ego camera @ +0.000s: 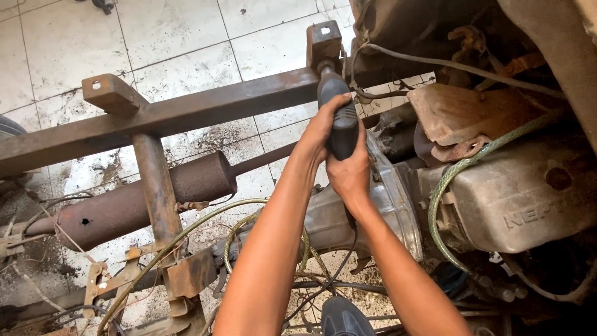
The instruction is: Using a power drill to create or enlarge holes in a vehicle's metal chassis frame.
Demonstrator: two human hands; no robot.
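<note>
Both my hands grip a dark grey power tool (341, 118) that points away from me. My left hand (320, 127) wraps the upper body of the tool. My right hand (349, 174) holds its lower handle end. The tool's nose (325, 67) presses against a rusty bracket (323, 40) on a long rusty steel frame rail (186, 112). The tool's tip is hidden at the bracket. A black cord (339, 267) trails down from the handle between my forearms.
A rusty exhaust pipe with muffler (124, 208) runs under the rail. A gearbox (385, 211) and a grimy engine (516, 193) with a green hose (460, 168) sit to the right. Loose wires (186, 236) hang over a dirty tiled floor (161, 37). A dark shoe (342, 317) shows below.
</note>
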